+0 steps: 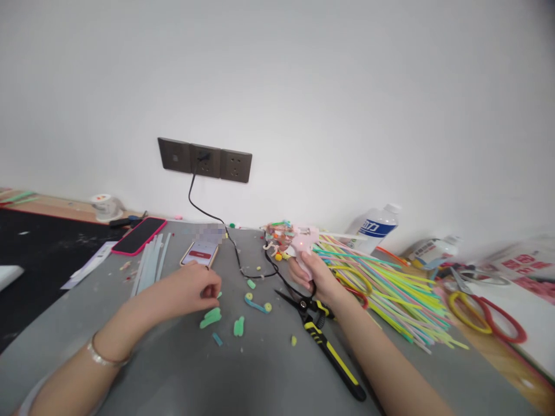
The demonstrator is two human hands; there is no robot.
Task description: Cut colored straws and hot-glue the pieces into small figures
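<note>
My right hand is wrapped round the handle of a pale pink glue gun, which has a small lit red light. A black cord runs from it. My left hand hovers over the mat with its fingers curled, beside a phone with a lit screen; what the fingertips hold, if anything, is hidden. Green fuzzy pieces and another green piece lie just below that hand. A blue strip with yellow coiled ends rests between the hands.
Black and yellow pliers lie by my right forearm. Colourful pipe cleaners spread to the right, near a white bottle and red and yellow scissors. Pale glue sticks and a pink-cased phone are at the left.
</note>
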